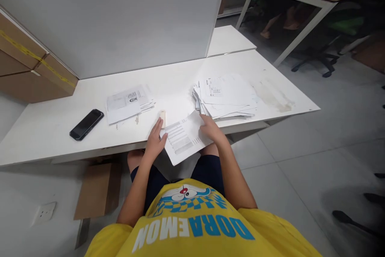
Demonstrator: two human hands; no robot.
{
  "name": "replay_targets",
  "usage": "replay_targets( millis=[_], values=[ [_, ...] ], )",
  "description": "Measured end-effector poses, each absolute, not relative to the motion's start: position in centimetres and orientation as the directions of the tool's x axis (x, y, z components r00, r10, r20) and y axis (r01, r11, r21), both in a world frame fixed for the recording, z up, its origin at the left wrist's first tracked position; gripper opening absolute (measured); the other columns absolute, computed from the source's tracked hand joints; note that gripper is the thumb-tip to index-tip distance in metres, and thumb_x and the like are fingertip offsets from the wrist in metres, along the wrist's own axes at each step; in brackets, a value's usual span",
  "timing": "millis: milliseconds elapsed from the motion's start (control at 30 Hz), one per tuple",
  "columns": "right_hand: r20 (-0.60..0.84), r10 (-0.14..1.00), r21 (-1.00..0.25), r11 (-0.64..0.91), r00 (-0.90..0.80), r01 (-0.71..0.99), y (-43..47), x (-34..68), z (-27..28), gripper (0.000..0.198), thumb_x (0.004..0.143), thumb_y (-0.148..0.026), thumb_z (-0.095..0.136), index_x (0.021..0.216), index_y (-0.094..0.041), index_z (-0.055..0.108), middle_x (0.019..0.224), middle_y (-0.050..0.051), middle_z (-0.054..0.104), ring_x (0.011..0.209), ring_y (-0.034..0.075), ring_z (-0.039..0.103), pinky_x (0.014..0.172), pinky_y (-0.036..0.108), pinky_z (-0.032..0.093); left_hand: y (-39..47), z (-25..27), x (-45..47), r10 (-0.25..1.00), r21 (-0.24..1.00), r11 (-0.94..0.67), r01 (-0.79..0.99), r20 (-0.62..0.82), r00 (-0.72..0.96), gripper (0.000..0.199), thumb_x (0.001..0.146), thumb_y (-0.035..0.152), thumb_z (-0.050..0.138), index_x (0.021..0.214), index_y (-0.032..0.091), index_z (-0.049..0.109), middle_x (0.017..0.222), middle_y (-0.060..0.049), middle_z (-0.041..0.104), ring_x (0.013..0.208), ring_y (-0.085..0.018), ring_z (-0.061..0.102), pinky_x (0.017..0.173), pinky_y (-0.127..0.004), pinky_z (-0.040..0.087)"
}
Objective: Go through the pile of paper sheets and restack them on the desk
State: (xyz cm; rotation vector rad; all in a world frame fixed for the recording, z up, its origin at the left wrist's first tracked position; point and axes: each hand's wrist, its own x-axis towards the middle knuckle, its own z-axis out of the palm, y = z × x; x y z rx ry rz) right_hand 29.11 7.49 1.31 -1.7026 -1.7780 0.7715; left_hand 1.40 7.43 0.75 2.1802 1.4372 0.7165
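Observation:
A printed sheet of paper (183, 138) reaches over the desk's front edge above my lap. Its left edge meets my left hand (156, 138), which is closed around a small cream stapler (163, 116); part of the stapler is hidden under the fingers. At the sheet's upper right edge, my right hand (209, 128) pinches the paper, with the index finger along its corner. Just beyond the right hand lies an untidy pile of papers (228, 94). To the left of the stapler rests a smaller stack of papers (124, 104), with a portrait picture on top.
A black phone (87, 124) lies on the white desk (177, 92) at left. Behind stands a grey partition (120, 16). Cardboard boxes (36, 64) are at the left end, and another box (98, 191) is below the desk. Another person's feet (266, 34) show under the far table.

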Motion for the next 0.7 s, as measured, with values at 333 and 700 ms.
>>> replay_targets(
  millis=[333, 700],
  values=[
    [-0.011, 0.999, -0.795, -0.035, 0.043, 0.605, 6.8, 28.8, 0.7, 0.065, 0.064, -0.011, 0.041, 0.128, -0.018, 0.049, 0.119, 0.013, 0.056, 0.115, 0.032, 0.049, 0.098, 0.052, 0.043, 7.2, 1.6, 1.0, 0.919, 0.601, -0.370, 0.708, 0.126, 0.374, 0.066, 0.094, 0.037, 0.043, 0.152, 0.031, 0.012, 0.159, 0.002, 0.016, 0.144, -0.023, 0.023, 0.115, -0.037, 0.031],
    [-0.014, 0.993, -0.898, -0.065, 0.118, 0.435, 5.3, 28.6, -1.5, 0.074, 0.063, -0.015, 0.045, 0.137, -0.020, 0.044, 0.138, 0.011, 0.049, 0.130, 0.030, 0.041, 0.110, 0.052, 0.030, 6.8, -1.3, 1.8, 0.869, 0.406, -0.487, 0.773, 0.312, 0.384, 0.063, 0.098, 0.038, 0.031, 0.153, 0.020, 0.004, 0.158, -0.012, 0.016, 0.145, -0.027, 0.017, 0.116, -0.049, 0.024]
  ],
)
